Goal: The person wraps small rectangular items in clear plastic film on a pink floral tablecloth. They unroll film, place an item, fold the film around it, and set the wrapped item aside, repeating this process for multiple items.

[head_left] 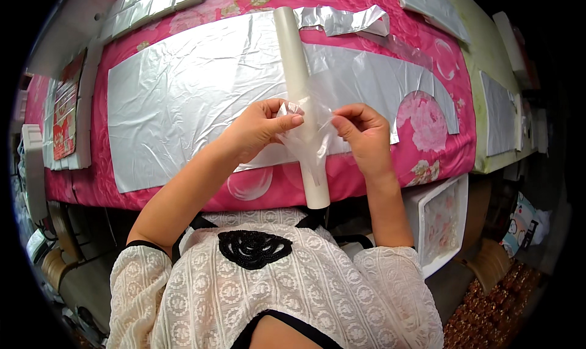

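My left hand (259,129) pinches one side of a thin clear plastic film (317,129) between thumb and fingers. On the other side, my right hand (365,132) grips the film's edge with thumb and forefinger. The film spreads between both hands, over a long off-white tube (291,50) that runs lengthwise away from me. Beneath the tube lies a wide, creased silver sheet (177,92), and another silver piece (366,71) extends to the right with a curved cutout. A crumpled silver strip (342,22) rests beside the tube's far end.
A pink floral cloth (452,129) covers the table. Silver-white packs (162,4) stand in rows at the far left, near a red printed package (70,105). Flat silver sheets (497,111) lie on a pale green surface at right. A white bin (439,221) sits below the table edge.
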A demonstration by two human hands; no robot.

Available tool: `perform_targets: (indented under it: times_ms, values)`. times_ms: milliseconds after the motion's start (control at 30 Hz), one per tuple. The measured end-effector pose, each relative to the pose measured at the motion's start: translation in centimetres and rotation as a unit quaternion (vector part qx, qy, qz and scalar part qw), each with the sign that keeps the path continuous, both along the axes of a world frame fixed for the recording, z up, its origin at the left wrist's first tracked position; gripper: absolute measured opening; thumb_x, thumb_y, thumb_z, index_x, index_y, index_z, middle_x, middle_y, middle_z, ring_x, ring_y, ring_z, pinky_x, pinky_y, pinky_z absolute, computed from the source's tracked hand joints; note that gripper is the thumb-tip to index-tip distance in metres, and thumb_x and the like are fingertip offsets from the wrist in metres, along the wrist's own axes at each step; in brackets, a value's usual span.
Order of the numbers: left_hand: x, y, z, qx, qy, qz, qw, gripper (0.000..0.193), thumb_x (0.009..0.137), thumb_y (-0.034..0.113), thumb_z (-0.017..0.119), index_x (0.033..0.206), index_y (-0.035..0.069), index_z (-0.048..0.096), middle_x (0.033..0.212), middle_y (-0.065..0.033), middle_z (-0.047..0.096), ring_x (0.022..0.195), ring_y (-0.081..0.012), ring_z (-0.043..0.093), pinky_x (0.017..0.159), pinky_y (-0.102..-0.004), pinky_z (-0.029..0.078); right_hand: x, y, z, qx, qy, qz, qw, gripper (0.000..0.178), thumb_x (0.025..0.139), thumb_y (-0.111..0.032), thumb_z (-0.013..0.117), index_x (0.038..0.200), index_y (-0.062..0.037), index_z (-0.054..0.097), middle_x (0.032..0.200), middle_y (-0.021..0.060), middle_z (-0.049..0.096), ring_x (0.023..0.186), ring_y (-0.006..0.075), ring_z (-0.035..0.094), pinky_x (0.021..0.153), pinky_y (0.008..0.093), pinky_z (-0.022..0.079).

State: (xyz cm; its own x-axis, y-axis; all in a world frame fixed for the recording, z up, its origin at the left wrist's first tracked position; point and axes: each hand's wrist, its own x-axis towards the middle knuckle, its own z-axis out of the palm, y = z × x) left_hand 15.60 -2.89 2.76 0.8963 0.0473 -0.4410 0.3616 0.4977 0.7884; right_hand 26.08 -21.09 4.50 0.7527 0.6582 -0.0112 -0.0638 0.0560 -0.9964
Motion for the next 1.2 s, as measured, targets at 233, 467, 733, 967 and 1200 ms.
perform_targets:
  times_ms: [233, 467, 733, 967, 1200]
  values:
    - [0.1, -0.3, 0.2, 0.026, 0.037, -0.031, 0.999, 0.023, 0.083, 0.025, 0.068, 0.097, 0.008, 0.063, 0.088, 0.0023, 0.062, 0.077, -0.0070, 0.054, 0.071, -0.0228, 0.043, 15.8, -15.7, -3.0, 0.015, 0.015, -0.332, 0.943, 0.014, 0.087, -0.011, 0.062, 0.099, -0.0051, 0.060, 0.078, -0.0021, 0.058, 0.065, 0.0049, 0.051, 0.057, 0.0189, 0.042]
    - [0.0, -0.2, 0.2, 0.070, 0.044, -0.051, 0.995, 0.015, 0.086, 0.020, 0.065, 0.091, 0.006, 0.062, 0.086, 0.0001, 0.063, 0.075, -0.0071, 0.056, 0.070, -0.0205, 0.044, 7.2, -10.4, 0.0, -0.145, -0.224, -0.322, 0.908, 0.018, 0.090, -0.015, 0.057, 0.100, 0.0004, 0.057, 0.080, 0.0009, 0.057, 0.072, 0.0086, 0.051, 0.067, 0.0227, 0.044]
    - [-2.2, 3.6, 1.1, 0.060, 0.004, -0.048, 0.997, 0.016, 0.086, 0.021, 0.065, 0.092, 0.006, 0.060, 0.085, -0.0019, 0.063, 0.077, -0.0096, 0.061, 0.071, -0.0250, 0.049, -6.4, -2.8, 1.7, -0.454, -0.224, 0.162, 0.847, 0.047, 0.067, -0.045, 0.074, 0.076, 0.0001, 0.062, 0.064, 0.0128, 0.063, 0.058, 0.0262, 0.063, 0.054, 0.0356, 0.048]
    - [-13.2, 16.1, 1.2, 0.192, 0.051, 0.042, 0.979, 0.013, 0.086, 0.018, 0.064, 0.086, 0.006, 0.059, 0.077, 0.0005, 0.059, 0.070, -0.0092, 0.060, 0.065, -0.0235, 0.050, -5.8, -3.3, 2.2, -0.460, -0.168, 0.161, 0.857, 0.042, 0.068, -0.036, 0.073, 0.076, 0.0031, 0.061, 0.062, 0.0135, 0.061, 0.056, 0.0236, 0.061, 0.052, 0.0327, 0.046]
    - [-19.7, 20.0, 1.3, 0.309, 0.183, 0.078, 0.930, 0.013, 0.087, 0.020, 0.063, 0.086, 0.008, 0.059, 0.075, 0.0044, 0.057, 0.067, -0.0025, 0.053, 0.062, -0.0176, 0.042, -6.4, -3.5, 2.0, -0.441, -0.186, 0.164, 0.863, 0.042, 0.069, -0.038, 0.070, 0.073, 0.0026, 0.061, 0.061, 0.0169, 0.060, 0.057, 0.0313, 0.061, 0.055, 0.0391, 0.048]
